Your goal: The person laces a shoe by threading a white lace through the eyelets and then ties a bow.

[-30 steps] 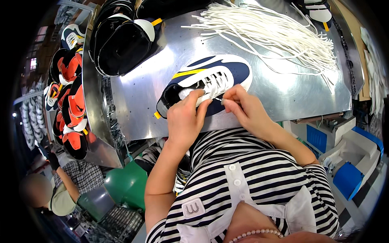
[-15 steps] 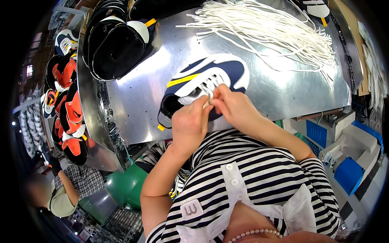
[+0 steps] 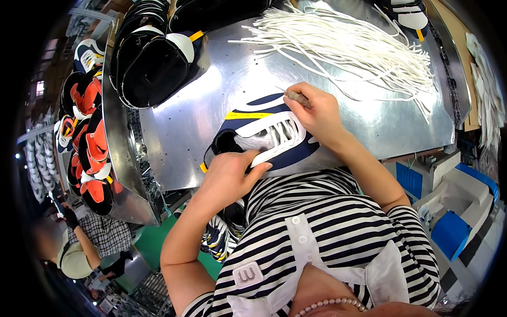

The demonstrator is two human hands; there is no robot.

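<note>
A navy and white shoe upper with a yellow stripe lies on the metal table in front of me. White lace crosses its front eyelets. My left hand grips the upper's near side by the opening, thumb along the white eyelet edge. Above the toe end, my right hand is closed round an awl with a wrapped, grey-brown handle. Its thin tip points left, over the upper's far edge. The tip's exact shape is too fine to make out.
A bundle of white laces spreads across the far right of the metal table. Nested black-lined uppers stand far left. Orange-lined uppers hang beyond the left edge. Another person is at lower left; a blue-and-grey unit stands right.
My right hand has left the lace, moved up and right, and now holds the awl. My left hand has shifted down to the upper's near side. The upper is turned slightly.
</note>
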